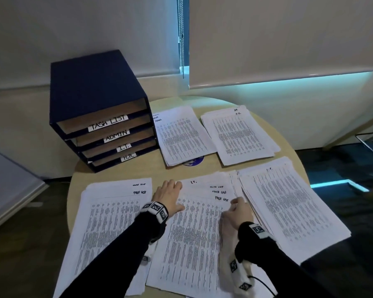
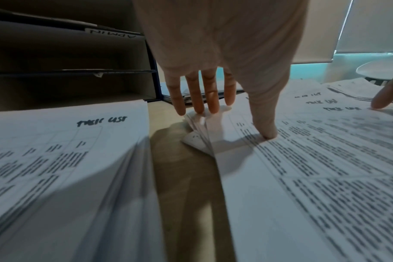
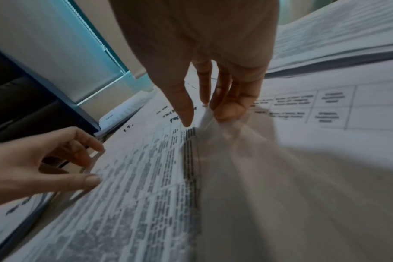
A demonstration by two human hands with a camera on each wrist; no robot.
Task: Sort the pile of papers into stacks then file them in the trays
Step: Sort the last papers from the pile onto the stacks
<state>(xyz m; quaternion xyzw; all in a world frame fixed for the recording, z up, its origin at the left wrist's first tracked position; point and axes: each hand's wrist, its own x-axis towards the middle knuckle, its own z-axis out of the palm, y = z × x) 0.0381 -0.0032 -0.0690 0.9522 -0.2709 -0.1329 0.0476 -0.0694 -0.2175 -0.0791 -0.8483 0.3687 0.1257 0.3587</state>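
Note:
A loose centre pile (image 1: 194, 233) of printed sheets lies in front of me, topped by a sheet marked "I.T.". My left hand (image 1: 168, 196) rests flat on its upper left corner, fingers straight and thumb pressing down (image 2: 233, 124). My right hand (image 1: 238, 208) is at the pile's right edge, and thumb and fingers pinch a lifted sheet (image 3: 202, 115). A "TASK LIST" stack (image 1: 112, 222) lies to the left and an "I.T." stack (image 1: 289, 207) to the right. Two further stacks, one (image 1: 181, 134) mid-table and an "H.R." one (image 1: 239, 134), lie beyond. The blue tray unit (image 1: 99, 117), labelled TASK LIST, ADMIN, I.T. and H.R., stands at the back left.
The round wooden table (image 1: 222, 168) ends close behind the far stacks, and the near stacks overhang its front edge. A purple disc (image 1: 194, 162) peeks out from under the mid-table stack. Blinds with a bead chain (image 1: 181, 39) hang behind. Dark floor surrounds the table.

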